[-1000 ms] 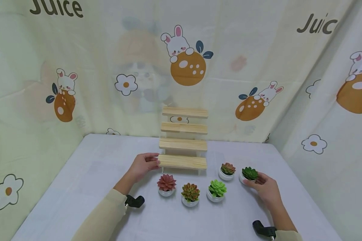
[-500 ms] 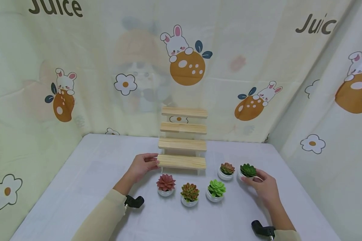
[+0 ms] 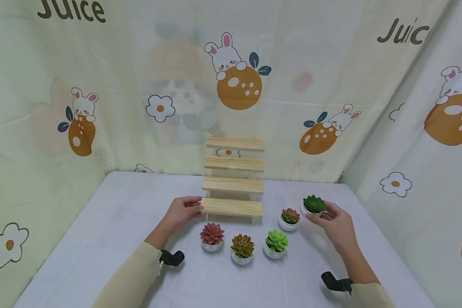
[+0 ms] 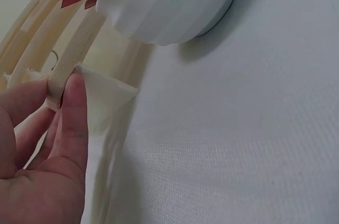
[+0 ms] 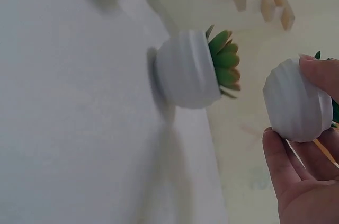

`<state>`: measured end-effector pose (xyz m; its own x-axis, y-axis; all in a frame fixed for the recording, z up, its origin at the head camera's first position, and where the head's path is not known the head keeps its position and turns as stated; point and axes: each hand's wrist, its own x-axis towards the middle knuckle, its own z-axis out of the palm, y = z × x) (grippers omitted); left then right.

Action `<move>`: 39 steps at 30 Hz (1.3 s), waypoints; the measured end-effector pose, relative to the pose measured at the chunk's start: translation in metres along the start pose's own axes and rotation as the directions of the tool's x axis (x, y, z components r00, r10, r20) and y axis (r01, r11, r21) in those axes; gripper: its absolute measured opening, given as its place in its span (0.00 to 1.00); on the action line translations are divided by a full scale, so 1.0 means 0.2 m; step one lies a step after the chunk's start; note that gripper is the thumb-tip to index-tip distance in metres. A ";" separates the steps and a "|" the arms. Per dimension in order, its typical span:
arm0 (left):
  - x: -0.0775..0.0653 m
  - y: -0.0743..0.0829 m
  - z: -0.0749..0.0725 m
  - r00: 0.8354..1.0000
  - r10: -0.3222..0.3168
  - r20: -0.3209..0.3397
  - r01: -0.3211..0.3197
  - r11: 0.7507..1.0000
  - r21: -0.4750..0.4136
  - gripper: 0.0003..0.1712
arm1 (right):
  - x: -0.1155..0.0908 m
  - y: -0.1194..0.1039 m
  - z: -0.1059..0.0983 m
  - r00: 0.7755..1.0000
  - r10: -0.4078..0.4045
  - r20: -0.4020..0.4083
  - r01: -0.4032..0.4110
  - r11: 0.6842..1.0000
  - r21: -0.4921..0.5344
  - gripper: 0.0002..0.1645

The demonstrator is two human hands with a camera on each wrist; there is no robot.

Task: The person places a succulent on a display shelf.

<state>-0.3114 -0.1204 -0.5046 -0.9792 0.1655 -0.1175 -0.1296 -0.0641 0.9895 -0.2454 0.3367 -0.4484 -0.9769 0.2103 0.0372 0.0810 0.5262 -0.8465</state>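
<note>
At the left end of the lowest board of a wooden tiered shelf (image 3: 232, 207), my left hand (image 3: 181, 214) pinches the board's edge between thumb and fingers, seen close up in the left wrist view. My right hand (image 3: 336, 223) grips a white pot with a dark green succulent (image 3: 313, 204). In the right wrist view that ribbed pot (image 5: 296, 102) is off the table, thumb on one side and fingers on the other. Just left of it in the head view stands a pot with a reddish-green succulent (image 3: 290, 216).
In front of the shelf stand a red succulent (image 3: 211, 234), a brown-green succulent (image 3: 242, 246) and a bright green succulent (image 3: 276, 242), each in a white pot. A white cloth covers the table (image 3: 138, 196). A printed curtain (image 3: 277, 128) hangs behind.
My right hand has lifted the dark green succulent and carried it up and slightly left, away from the table's front. My left hand has stayed on the shelf's lowest board.
</note>
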 end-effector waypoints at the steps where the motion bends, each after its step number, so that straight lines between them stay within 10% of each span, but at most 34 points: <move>1: 0.00 0.00 0.00 1.000 -0.001 -0.003 0.001 1.000 -0.001 0.25 | 0.01 -0.01 0.00 1.000 -0.010 0.007 0.010 1.000 0.005 0.53; 39: 0.01 -0.01 0.00 1.000 -0.018 -0.026 0.019 1.000 0.015 0.23 | 0.20 -0.44 0.35 0.970 -0.198 0.140 0.163 0.960 0.228 0.44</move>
<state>-0.3131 -0.1193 -0.5068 -0.9803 0.1414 -0.1377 -0.1456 -0.0466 0.9882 -0.3051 0.2403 -0.4101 -0.9915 -0.0157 0.1295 -0.1267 0.3517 -0.9275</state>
